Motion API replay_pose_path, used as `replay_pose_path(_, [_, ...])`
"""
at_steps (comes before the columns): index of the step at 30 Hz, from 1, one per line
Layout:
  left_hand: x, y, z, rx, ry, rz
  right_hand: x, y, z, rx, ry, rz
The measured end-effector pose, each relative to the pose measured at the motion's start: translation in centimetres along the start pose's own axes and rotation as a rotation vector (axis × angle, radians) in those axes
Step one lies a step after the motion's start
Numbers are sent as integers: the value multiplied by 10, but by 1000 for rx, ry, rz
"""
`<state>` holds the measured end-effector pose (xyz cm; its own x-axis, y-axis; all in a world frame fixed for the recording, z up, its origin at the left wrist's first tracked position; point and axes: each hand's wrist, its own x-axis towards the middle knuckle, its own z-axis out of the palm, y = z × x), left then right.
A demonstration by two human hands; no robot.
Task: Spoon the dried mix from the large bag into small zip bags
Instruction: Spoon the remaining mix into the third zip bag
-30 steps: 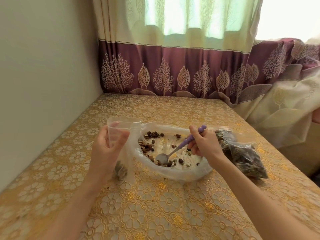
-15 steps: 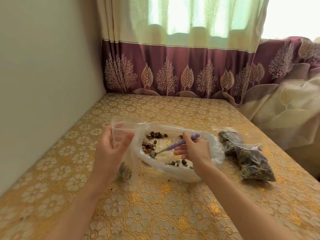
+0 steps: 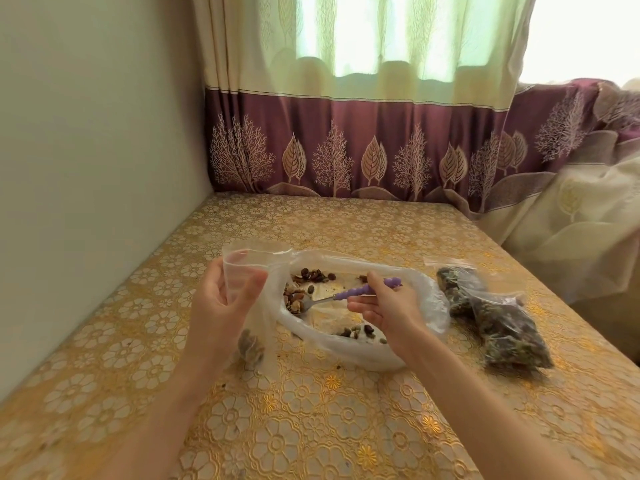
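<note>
- Left hand (image 3: pixel 221 303) pinches the limp zip bag (image 3: pixel 256 271) near its rim, centre-left.
- Right hand (image 3: pixel 384 306) grasps the spoon (image 3: pixel 349 293); the light mix (image 3: pixel 296 299) could spill.

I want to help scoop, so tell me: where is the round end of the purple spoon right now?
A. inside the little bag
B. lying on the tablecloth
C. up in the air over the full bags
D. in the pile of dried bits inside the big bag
D: the purple-handled spoon, held by the right hand, has its bowl in the dried mix at the left side of the large bag.
</note>
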<state>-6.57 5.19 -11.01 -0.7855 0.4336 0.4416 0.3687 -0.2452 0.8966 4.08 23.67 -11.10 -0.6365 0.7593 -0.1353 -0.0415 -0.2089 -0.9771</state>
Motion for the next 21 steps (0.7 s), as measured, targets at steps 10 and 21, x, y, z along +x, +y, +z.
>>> replay_pose_path(10, [1,0,-1,7,9,12,2,6,9,119,-67,127])
replay_pose_path(21, [2,-2,-3,12,-3,-7,5,-9,-7,126,24,83])
